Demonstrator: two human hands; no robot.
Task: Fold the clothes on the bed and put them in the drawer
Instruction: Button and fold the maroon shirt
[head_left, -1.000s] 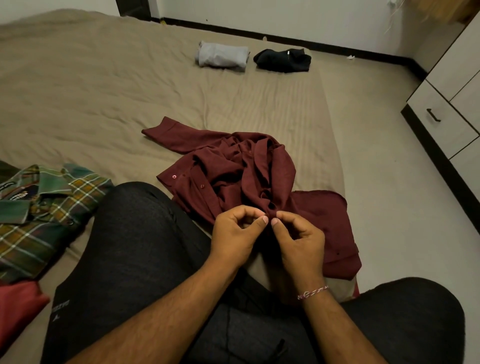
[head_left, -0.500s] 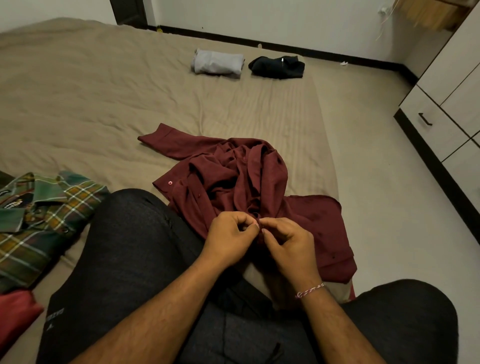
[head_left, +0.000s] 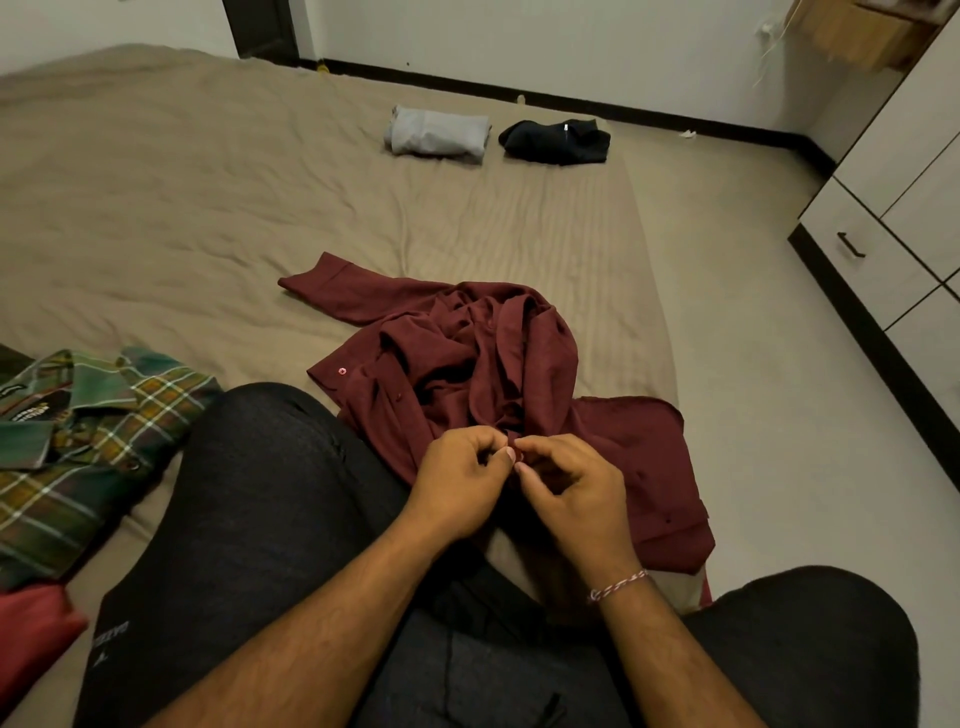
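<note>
Bed (head_left: 208, 208); maroon shirt (head_left: 467, 353) sleeve pointing far-left.

My knees (head_left: 270, 467) are hemming in both sides as I am sitting on the bed (head_left: 156, 208). The crumpled maroon shirt (head_left: 467, 353) is lying directly ahead, a plaid shirt (head_left: 78, 441) crowding the left. Beyond, bare sheet is stretching open toward two folded garments, grey (head_left: 439, 132) and black (head_left: 556, 141), at the far edge.
</note>
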